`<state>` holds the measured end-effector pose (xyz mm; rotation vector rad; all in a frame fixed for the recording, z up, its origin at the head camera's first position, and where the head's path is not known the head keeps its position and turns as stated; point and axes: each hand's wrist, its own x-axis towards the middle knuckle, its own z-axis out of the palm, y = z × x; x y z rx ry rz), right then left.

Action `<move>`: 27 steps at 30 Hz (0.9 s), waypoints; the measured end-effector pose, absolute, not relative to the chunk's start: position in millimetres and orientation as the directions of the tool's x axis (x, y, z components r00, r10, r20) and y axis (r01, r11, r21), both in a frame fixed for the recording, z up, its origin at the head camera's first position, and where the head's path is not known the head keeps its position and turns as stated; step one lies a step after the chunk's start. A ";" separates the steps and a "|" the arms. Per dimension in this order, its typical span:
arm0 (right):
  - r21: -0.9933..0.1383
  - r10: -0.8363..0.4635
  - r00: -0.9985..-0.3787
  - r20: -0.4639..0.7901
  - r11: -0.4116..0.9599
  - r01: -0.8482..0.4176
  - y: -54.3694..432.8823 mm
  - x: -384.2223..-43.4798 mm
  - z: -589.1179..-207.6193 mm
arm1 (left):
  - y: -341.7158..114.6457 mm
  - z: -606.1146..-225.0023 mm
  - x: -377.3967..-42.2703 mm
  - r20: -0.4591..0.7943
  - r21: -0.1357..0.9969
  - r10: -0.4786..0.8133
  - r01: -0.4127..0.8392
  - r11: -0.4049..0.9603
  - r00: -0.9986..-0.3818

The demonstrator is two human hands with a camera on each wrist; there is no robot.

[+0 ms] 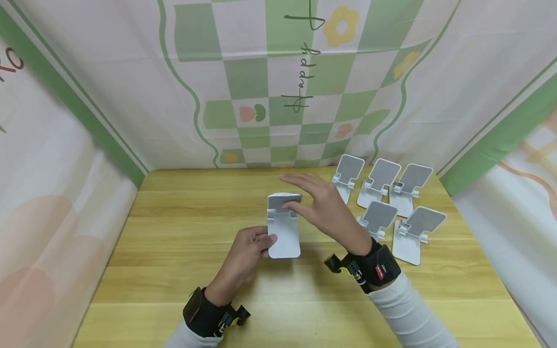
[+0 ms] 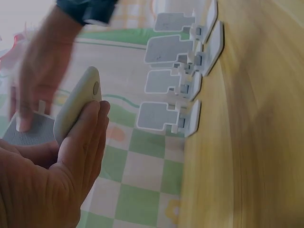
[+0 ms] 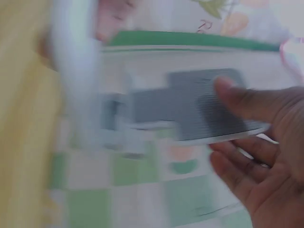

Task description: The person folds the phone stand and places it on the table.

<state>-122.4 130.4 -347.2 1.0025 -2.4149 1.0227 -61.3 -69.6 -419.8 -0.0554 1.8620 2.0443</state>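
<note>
A white folding phone stand (image 1: 284, 239) with a grey pad is held up above the table, its base facing the head camera. My left hand (image 1: 251, 246) grips the base by its left edge, thumb on the front and fingers behind. The left wrist view shows the base (image 2: 78, 104) edge-on, with a round grey spot on it. My right hand (image 1: 322, 205) is at the top panel. In the right wrist view its thumb lies on the grey pad (image 3: 190, 107), with the other fingers behind the panel.
Several similar phone stands stand unfolded at the table's back right, among them a front one (image 1: 406, 241) and a back-left one (image 1: 348, 171). The wooden table (image 1: 174, 208) ends at a green-and-white checked cloth (image 1: 248, 77). Further cloth hangs at both sides.
</note>
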 end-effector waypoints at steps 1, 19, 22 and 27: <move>-0.433 -0.494 -0.670 0.554 0.517 -0.739 129.0 -121.6 -340.6 | -69.7 -420.0 -62.0 -0.278 0.954 0.237 -0.297 -0.050 -0.931; -0.178 -0.595 -0.602 0.532 0.617 -0.767 110.0 -111.8 -313.3 | -72.1 -421.1 -66.8 -0.284 0.954 0.204 -0.297 -0.034 -0.937; -0.192 -0.587 -0.595 0.550 0.604 -0.773 110.6 -109.8 -314.9 | -73.1 -421.3 -66.4 -0.290 0.953 0.199 -0.302 -0.031 -0.936; -0.181 -0.577 -0.574 0.581 0.596 -0.782 111.2 -104.6 -318.7 | -74.4 -422.0 -67.4 -0.285 0.953 0.208 -0.299 -0.039 -0.936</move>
